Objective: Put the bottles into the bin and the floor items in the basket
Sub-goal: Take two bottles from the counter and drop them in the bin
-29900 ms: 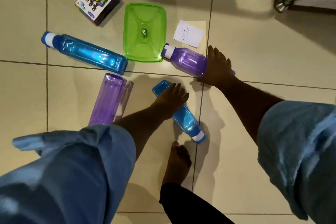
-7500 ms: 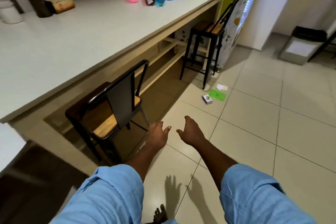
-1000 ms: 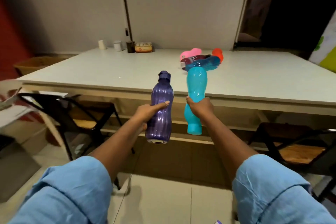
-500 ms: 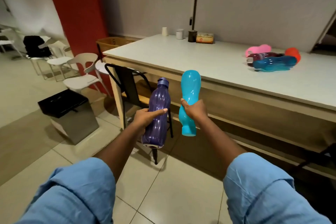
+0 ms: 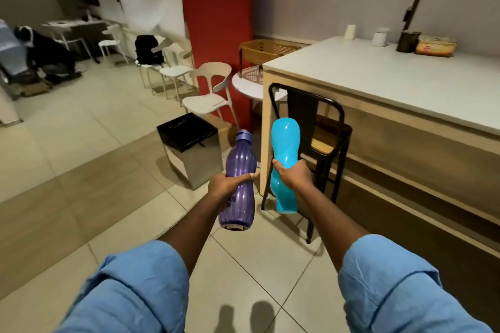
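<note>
Tiled floor separated the bin from the person, whose left hand gripped a purple bottle and right hand a turquoise bottle, neither apparently binned yet.

Left hand, right hand held forward, gripping.

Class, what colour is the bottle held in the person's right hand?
Bright turquoise blue bottle in the right hand, clearest in the head view.

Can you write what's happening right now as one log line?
left hand: holds purple bottle | right hand: holds turquoise bottle | bin: on floor ahead
</note>
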`<state>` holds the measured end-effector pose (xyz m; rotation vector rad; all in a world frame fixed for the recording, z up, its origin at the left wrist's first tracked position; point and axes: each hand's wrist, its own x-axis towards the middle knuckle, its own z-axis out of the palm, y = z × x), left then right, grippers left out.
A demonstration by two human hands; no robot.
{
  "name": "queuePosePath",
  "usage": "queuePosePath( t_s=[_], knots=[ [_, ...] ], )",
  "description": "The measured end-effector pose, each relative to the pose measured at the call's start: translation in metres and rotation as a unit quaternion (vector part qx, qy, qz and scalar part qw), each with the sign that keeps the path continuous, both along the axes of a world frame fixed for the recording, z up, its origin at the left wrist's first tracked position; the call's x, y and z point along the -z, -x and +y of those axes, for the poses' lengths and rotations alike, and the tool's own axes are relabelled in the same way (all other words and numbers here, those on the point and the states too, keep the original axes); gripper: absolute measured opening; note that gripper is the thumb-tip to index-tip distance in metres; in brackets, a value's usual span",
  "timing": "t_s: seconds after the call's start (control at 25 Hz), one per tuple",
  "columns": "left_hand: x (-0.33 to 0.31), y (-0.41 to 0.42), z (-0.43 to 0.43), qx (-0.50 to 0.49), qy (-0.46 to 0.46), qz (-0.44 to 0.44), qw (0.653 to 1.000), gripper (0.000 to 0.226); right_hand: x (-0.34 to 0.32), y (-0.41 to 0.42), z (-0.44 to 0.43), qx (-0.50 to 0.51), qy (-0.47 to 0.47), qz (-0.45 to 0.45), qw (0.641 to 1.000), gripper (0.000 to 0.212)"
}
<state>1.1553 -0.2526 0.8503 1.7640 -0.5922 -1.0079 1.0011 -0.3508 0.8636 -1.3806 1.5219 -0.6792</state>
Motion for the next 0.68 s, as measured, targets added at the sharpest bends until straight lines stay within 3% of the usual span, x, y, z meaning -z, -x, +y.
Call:
queuePosePath(
  t_s=[0.24,0.68],
  knots=[
    [0.019,-0.11,-0.015,-0.08,0.007,0.012,0.997,0.071,0.021,-0.118,-0.033,-0.058,-0.005,0.018,0.998,0.066],
    [0.06,-0.278,-0.131,-0.179,-0.006,0.002,0.984,0.084,0.067,-0.308,-0.173,-0.183,-0.037,0.015,0.982,0.062]
  ],
)
